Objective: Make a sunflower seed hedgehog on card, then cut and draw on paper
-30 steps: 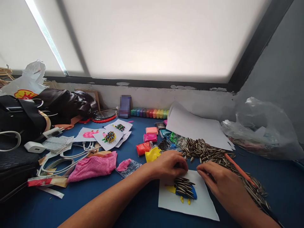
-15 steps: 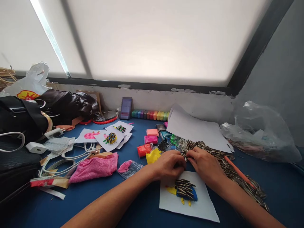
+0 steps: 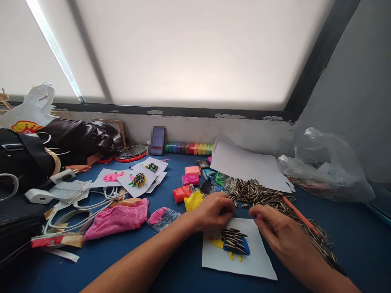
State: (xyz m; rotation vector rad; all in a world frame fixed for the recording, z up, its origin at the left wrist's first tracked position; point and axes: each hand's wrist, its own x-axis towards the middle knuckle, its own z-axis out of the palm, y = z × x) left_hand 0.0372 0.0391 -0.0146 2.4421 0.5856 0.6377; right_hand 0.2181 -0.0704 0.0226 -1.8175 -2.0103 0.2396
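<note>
A white paper sheet (image 3: 214, 260) lies in front of me with a blue clay shape (image 3: 246, 247) on it. Striped sunflower seeds (image 3: 233, 240) stick in the blue clay. Yellow clay (image 3: 217, 243) forms a point at its left, and two small yellow pieces sit below. My left hand (image 3: 215, 209) rests at the sheet's upper left edge with curled fingers; whatever they hold is hidden. My right hand (image 3: 277, 228) is beside the sheet's right edge, thumb and fingertips pinched together. What is in that pinch is too small to make out.
A sunflower seed pile (image 3: 256, 191) spreads behind and right, with an orange stick (image 3: 301, 215) across it. Clay packets, including a red packet (image 3: 182, 194), lie left of the pile. Finished cards (image 3: 137, 183), a pink cloth (image 3: 119, 219), cables and bags crowd the left; a plastic bag (image 3: 330, 171) stands right.
My right hand has drawn back from the seed pile, toward me and to the right. The left hand stays by the sheet's upper edge. The view has shifted slightly.
</note>
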